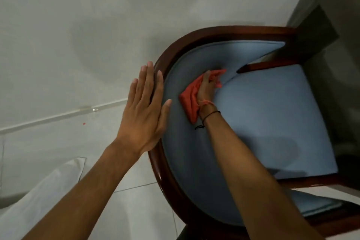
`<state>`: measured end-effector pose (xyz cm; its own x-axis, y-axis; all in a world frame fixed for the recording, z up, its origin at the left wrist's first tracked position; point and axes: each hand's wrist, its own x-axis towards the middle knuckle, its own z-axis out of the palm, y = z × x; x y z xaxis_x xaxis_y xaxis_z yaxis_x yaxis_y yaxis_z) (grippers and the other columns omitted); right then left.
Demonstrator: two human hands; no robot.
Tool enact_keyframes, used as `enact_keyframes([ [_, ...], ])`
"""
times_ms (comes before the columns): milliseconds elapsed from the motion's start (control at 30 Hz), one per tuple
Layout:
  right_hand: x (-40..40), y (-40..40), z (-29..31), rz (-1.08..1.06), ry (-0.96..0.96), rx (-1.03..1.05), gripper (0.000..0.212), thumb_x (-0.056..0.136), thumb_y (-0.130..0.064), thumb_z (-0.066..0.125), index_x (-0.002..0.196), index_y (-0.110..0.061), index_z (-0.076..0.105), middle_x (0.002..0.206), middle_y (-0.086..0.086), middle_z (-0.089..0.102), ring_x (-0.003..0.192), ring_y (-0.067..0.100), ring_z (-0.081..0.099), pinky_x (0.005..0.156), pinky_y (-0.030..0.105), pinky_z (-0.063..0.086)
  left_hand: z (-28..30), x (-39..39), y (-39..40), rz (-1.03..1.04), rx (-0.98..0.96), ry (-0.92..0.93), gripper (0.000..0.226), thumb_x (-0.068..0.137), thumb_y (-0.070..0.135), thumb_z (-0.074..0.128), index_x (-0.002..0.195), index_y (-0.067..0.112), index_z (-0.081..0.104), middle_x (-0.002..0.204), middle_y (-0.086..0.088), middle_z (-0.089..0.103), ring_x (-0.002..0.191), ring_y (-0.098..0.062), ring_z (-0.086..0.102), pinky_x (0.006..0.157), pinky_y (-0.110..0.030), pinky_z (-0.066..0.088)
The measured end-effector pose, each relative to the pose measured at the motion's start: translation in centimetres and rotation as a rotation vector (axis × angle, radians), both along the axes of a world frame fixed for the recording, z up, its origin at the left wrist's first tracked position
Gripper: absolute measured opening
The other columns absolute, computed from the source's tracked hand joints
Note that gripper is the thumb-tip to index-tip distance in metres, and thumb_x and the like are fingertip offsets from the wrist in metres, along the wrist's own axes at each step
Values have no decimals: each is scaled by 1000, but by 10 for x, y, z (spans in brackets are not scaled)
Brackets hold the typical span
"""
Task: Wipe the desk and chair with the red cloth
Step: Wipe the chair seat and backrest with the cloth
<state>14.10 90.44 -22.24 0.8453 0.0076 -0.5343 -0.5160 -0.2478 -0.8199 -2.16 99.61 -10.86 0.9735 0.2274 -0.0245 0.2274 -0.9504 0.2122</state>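
Note:
The chair (pixel 272 119) has a dark red-brown curved wooden frame and light blue padding on seat and backrest. I look down on it from above. My right hand (pixel 206 89) presses the red cloth (pixel 190 101) against the inner blue backrest, near where it meets the seat. My left hand (pixel 144 111) lies flat with fingers spread on the top of the curved wooden back rail, holding nothing. The desk shows only as a dark corner (pixel 315 31) at the upper right, beyond the chair.
Pale tiled floor (pixel 78 35) spreads to the left, with a small red speck (pixel 84 123) on it. White fabric (pixel 48 191) lies at the lower left. A pale wall or panel rises at the far right.

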Motion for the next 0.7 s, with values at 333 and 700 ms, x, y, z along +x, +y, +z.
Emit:
enact_keyframes([
  [333, -141, -169, -26, 808, 415, -184, 61, 111, -31, 20, 159, -14, -13, 171, 8, -8, 158, 30, -10, 130, 45, -5, -3, 1, -1, -11, -65, -22, 66, 105, 39, 16, 161, 5, 5, 172, -15, -3, 160, -24, -6, 132, -44, 3],
  [700, -32, -17, -6, -162, 269, 345, 103, 69, -93, 17, 151, -34, 35, 154, -13, 35, 143, 3, 33, 117, 26, 43, -1, 0, -1, 11, -112, -8, 65, 105, 39, 15, 162, 9, 3, 172, -10, -9, 159, -23, -13, 132, -45, 0],
])
